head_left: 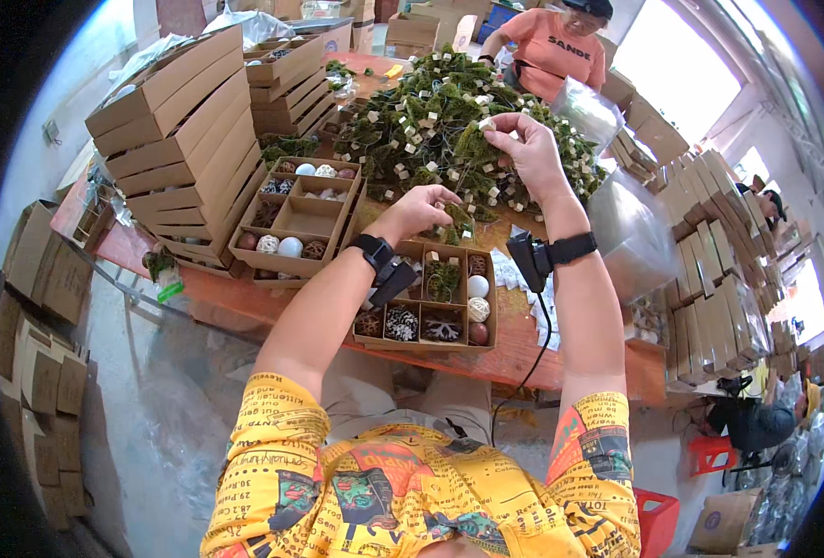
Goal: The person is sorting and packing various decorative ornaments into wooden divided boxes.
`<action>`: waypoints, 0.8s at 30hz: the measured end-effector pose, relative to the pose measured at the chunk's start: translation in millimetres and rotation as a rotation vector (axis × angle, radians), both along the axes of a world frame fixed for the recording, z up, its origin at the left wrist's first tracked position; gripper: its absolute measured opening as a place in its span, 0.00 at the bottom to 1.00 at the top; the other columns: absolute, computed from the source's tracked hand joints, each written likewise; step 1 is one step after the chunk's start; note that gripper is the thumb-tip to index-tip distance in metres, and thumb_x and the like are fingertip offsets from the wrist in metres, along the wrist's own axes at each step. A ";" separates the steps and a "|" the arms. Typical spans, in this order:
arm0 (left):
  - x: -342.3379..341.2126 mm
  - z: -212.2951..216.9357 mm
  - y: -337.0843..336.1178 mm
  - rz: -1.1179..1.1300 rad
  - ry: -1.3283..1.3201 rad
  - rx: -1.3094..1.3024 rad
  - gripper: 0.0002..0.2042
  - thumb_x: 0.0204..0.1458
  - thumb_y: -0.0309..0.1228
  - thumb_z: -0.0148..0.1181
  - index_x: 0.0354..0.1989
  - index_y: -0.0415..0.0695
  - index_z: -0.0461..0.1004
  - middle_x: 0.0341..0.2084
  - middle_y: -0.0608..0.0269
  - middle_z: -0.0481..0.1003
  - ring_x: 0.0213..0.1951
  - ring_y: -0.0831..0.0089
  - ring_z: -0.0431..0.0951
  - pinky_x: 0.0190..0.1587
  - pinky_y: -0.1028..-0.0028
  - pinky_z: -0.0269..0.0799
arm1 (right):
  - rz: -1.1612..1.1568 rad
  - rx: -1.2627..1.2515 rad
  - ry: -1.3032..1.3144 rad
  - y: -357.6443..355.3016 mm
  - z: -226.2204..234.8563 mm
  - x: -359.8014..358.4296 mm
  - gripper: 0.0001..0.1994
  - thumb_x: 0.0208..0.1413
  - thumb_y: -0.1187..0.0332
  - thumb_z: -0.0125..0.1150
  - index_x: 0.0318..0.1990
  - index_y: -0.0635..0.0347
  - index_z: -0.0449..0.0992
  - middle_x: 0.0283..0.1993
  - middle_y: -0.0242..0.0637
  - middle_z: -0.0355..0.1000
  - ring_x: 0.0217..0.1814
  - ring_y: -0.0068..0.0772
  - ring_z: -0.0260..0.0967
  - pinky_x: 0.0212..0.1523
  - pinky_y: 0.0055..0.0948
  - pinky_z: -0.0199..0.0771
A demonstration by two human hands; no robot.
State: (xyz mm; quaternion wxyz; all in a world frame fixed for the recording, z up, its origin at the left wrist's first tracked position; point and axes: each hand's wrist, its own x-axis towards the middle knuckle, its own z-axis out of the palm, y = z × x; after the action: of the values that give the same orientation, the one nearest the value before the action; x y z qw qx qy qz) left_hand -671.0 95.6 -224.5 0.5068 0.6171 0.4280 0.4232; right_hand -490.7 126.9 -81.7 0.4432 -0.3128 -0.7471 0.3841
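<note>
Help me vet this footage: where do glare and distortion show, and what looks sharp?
In the head view, the large window is washed out white; the plastic bag has a pale sheen; the stacked boxes at right tilt toward the rim; the divided box looks fairly sharp.

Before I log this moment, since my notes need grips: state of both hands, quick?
Left hand: fingers curled near shaggy green moss; whether holding any cannot be told.
Right hand: closed, pinching a small pale wooden-looking cube.
</note>
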 end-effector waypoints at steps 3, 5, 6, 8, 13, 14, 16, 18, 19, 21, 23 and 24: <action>3.4 6.2 -7.1 0.043 -0.131 -0.064 0.20 0.42 0.19 0.62 0.47 0.38 0.71 0.22 0.71 0.69 0.23 0.82 0.73 0.26 0.81 0.70 | 0.008 -0.014 0.036 7.7 -3.8 5.8 0.09 0.48 0.69 0.65 0.37 0.59 0.76 0.29 0.23 0.68 0.27 0.12 0.64 0.22 0.17 0.68; 6.7 13.0 -11.4 0.079 -0.187 -0.077 0.18 0.43 0.19 0.62 0.46 0.37 0.71 0.20 0.73 0.67 0.21 0.82 0.72 0.25 0.82 0.71 | -0.014 0.010 0.024 11.2 -10.5 7.7 0.10 0.48 0.69 0.65 0.37 0.60 0.76 0.28 0.24 0.68 0.26 0.13 0.63 0.22 0.17 0.69; 6.4 14.4 -12.5 0.092 -0.224 -0.068 0.18 0.43 0.18 0.62 0.46 0.37 0.70 0.20 0.72 0.67 0.22 0.82 0.72 0.26 0.80 0.73 | -0.041 0.005 0.034 10.1 -15.5 6.6 0.09 0.48 0.70 0.65 0.37 0.61 0.76 0.28 0.25 0.68 0.26 0.14 0.64 0.22 0.18 0.70; 5.7 17.8 -14.0 0.103 -0.261 -0.056 0.19 0.43 0.17 0.61 0.46 0.37 0.70 0.20 0.72 0.67 0.22 0.82 0.72 0.28 0.79 0.75 | -0.054 -0.013 0.019 17.4 -27.9 9.6 0.09 0.48 0.70 0.65 0.37 0.61 0.76 0.29 0.26 0.69 0.27 0.15 0.65 0.23 0.18 0.71; 1.9 17.5 -11.3 0.197 -0.172 0.032 0.19 0.42 0.16 0.60 0.46 0.36 0.69 0.20 0.72 0.66 0.21 0.82 0.71 0.31 0.77 0.78 | -0.330 -0.233 0.140 44.0 -57.2 45.3 0.11 0.49 0.71 0.63 0.40 0.63 0.76 0.33 0.29 0.72 0.30 0.18 0.68 0.23 0.20 0.72; 2.8 15.8 -10.3 0.193 -0.172 0.034 0.19 0.42 0.16 0.60 0.46 0.36 0.69 0.20 0.72 0.66 0.21 0.82 0.71 0.31 0.77 0.78 | -0.403 -0.268 0.184 49.9 -61.3 55.9 0.11 0.49 0.71 0.63 0.40 0.63 0.76 0.33 0.29 0.73 0.31 0.19 0.69 0.23 0.20 0.72; -0.2 9.8 -9.1 0.301 -0.214 0.003 0.22 0.38 0.18 0.63 0.46 0.36 0.70 0.22 0.68 0.70 0.21 0.78 0.73 0.25 0.77 0.74 | -0.456 -0.333 0.180 48.1 -61.9 62.3 0.10 0.50 0.70 0.63 0.40 0.62 0.76 0.34 0.29 0.73 0.33 0.19 0.69 0.24 0.21 0.72; -5.3 5.3 -5.6 0.348 -0.068 -0.007 0.23 0.38 0.23 0.64 0.47 0.36 0.69 0.27 0.62 0.71 0.27 0.73 0.75 0.31 0.74 0.75 | -0.395 -0.367 0.225 43.7 -61.9 62.2 0.10 0.50 0.69 0.63 0.40 0.60 0.76 0.34 0.28 0.73 0.33 0.19 0.69 0.25 0.21 0.72; -7.2 3.0 -3.5 0.396 0.078 -0.018 0.25 0.39 0.27 0.65 0.49 0.35 0.68 0.31 0.57 0.73 0.33 0.68 0.77 0.37 0.71 0.75 | -0.354 -0.352 0.214 40.6 -60.2 59.7 0.09 0.50 0.69 0.63 0.39 0.59 0.75 0.34 0.27 0.73 0.33 0.18 0.69 0.26 0.21 0.72; -5.0 -2.6 2.6 0.496 0.198 0.136 0.27 0.40 0.31 0.66 0.50 0.35 0.67 0.37 0.51 0.72 0.41 0.63 0.74 0.44 0.68 0.71 | -0.269 -0.345 0.184 31.4 -55.8 53.3 0.10 0.50 0.68 0.63 0.40 0.59 0.75 0.34 0.27 0.73 0.33 0.18 0.68 0.26 0.21 0.72; 13.1 11.9 -1.9 0.552 0.200 0.335 0.31 0.43 0.40 0.64 0.54 0.35 0.65 0.50 0.40 0.66 0.55 0.53 0.65 0.58 0.64 0.60 | -0.186 -0.312 0.095 22.0 -50.0 55.2 0.11 0.50 0.68 0.64 0.40 0.59 0.75 0.33 0.27 0.73 0.32 0.17 0.68 0.27 0.20 0.71; 19.6 24.9 -4.8 0.548 0.201 0.436 0.30 0.44 0.38 0.63 0.54 0.35 0.65 0.49 0.41 0.67 0.54 0.53 0.67 0.57 0.64 0.61 | -0.192 -0.314 0.096 16.0 -45.5 54.0 0.11 0.50 0.68 0.64 0.40 0.59 0.75 0.33 0.27 0.73 0.32 0.17 0.68 0.27 0.20 0.71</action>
State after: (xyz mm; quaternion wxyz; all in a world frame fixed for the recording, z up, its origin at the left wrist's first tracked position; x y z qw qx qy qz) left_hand -651.4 90.8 -199.7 0.1863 0.6117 0.5248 0.5618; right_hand -436.7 142.8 -127.2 0.4585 -0.4292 -0.6227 0.4666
